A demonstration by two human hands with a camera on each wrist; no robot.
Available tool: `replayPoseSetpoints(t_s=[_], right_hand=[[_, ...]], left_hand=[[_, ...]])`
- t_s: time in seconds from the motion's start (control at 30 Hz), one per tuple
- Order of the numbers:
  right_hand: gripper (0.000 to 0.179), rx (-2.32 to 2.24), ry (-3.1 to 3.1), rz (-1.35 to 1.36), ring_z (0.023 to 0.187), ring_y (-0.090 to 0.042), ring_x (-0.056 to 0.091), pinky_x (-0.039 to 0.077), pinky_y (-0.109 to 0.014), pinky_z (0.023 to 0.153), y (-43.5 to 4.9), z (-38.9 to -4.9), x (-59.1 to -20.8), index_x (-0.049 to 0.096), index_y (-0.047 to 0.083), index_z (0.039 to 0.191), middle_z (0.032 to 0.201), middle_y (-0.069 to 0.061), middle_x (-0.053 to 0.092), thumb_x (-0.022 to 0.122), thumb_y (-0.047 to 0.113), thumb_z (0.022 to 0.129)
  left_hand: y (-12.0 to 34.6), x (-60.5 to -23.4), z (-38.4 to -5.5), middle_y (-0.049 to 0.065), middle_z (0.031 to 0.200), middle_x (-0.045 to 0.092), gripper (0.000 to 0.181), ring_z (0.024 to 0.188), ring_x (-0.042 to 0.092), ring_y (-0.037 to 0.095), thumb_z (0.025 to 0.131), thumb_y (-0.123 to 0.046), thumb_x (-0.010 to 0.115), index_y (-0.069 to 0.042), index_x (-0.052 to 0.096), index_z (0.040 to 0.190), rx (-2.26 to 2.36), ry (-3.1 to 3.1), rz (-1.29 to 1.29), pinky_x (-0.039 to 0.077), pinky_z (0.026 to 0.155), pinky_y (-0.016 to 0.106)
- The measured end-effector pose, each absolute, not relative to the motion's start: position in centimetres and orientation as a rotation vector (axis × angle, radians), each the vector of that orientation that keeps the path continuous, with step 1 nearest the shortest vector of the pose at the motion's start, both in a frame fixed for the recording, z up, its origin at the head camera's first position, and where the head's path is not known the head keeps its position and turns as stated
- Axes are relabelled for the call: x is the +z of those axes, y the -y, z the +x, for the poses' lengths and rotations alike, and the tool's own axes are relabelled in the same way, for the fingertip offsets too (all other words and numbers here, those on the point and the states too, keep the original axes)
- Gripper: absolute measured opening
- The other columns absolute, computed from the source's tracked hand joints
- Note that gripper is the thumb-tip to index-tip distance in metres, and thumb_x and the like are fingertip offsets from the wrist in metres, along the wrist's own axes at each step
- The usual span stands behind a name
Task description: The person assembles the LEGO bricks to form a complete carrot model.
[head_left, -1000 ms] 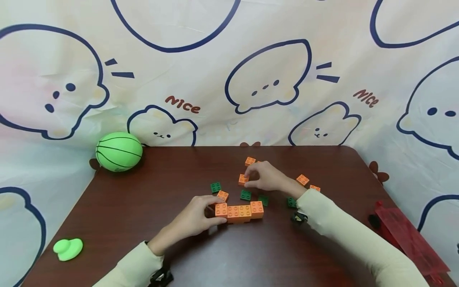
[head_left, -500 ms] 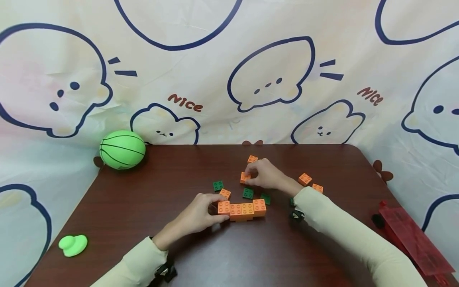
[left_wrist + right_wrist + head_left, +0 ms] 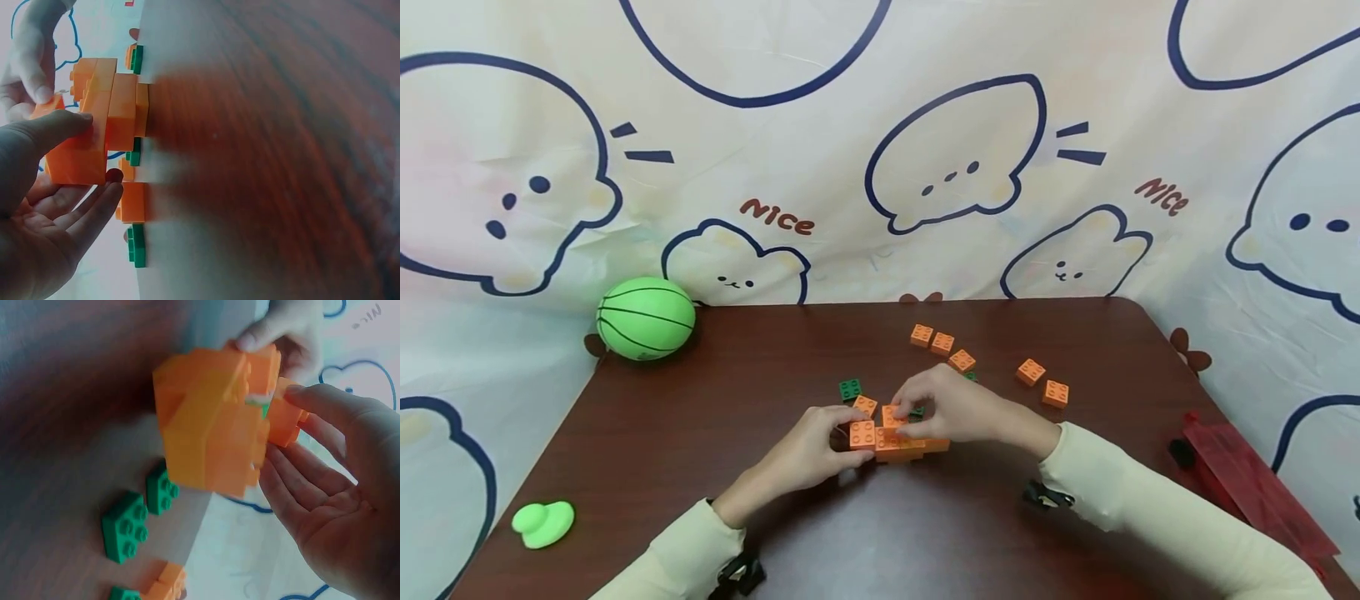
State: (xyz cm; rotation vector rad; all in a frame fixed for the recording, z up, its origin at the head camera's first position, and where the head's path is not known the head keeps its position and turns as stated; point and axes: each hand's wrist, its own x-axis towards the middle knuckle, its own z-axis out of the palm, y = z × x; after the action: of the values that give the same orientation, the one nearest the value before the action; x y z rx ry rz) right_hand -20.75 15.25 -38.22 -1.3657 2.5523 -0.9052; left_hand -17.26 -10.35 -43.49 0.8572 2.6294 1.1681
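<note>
My left hand grips the left end of a stepped block of joined orange toy bricks, thumb on the near side. In the left wrist view this block has a narrower part underneath, towards the table. My right hand pinches a single orange brick between thumb and fingers, close over the middle of the block. From the right wrist, the pinched brick has its studs facing away from the block. A loose orange brick and a green brick lie just beyond my left fingers.
Several orange bricks lie scattered towards the back and right. Green bricks lie beside the block, partly hidden by my right hand in the head view. A green ball, a light green rounded object and a red translucent object sit near the table's edges.
My right hand has brought an orange brick from behind, nearer to me, over the joined block. My left hand keeps its grip on the block's left end.
</note>
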Motion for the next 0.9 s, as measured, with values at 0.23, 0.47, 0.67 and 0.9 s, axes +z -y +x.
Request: replayPoseSetpoints(t_s=[0.23,0.47,0.67,0.9], right_hand=[[0.006,-0.846,-2.536,-1.384,0.097,-0.01,0.071,0.061,-0.033,0.078,-14.6,-20.4,-39.5,0.08,0.013,0.096,0.109,-0.002,0.078,0.08,0.015,0.09],[0.006,-0.769,-2.536,-1.394,0.095,-0.007,0.07,0.057,-0.021,0.081,-14.3,-20.4,-39.5,0.079,0.015,0.096,0.108,0.001,0.078,0.079,0.017,0.091],[0.007,-0.702,-2.526,-1.373,0.073,-0.01,0.06,0.053,-0.019,0.069,-14.1,-20.3,-39.2,0.074,0.017,0.093,0.094,0.005,0.077,0.08,0.017,0.09],[0.022,-0.693,-2.494,-1.284,0.087,-0.002,0.067,0.056,-0.019,0.082,-14.4,-20.3,-39.7,0.067,0.019,0.097,0.11,0.001,0.078,0.086,0.017,0.085]], left_hand=[[10.3,-43.4,-17.3,0.003,0.108,0.074,0.034,0.091,0.072,0.012,0.091,-0.021,0.08,-0.009,0.072,0.122,1.208,-2.575,0.875,0.061,0.076,0.031],[10.3,-43.2,-17.3,0.001,0.106,0.074,0.032,0.09,0.071,0.012,0.09,-0.019,0.081,-0.011,0.072,0.12,1.215,-2.574,0.883,0.061,0.077,0.033],[10.4,-43.1,-17.3,0.0,0.105,0.075,0.034,0.091,0.069,0.011,0.09,-0.02,0.081,-0.01,0.072,0.122,1.204,-2.592,0.888,0.06,0.077,0.032],[10.5,-43.2,-17.3,0.002,0.111,0.075,0.038,0.092,0.069,0.008,0.091,-0.022,0.08,-0.009,0.071,0.126,1.183,-2.599,0.885,0.057,0.077,0.023]])
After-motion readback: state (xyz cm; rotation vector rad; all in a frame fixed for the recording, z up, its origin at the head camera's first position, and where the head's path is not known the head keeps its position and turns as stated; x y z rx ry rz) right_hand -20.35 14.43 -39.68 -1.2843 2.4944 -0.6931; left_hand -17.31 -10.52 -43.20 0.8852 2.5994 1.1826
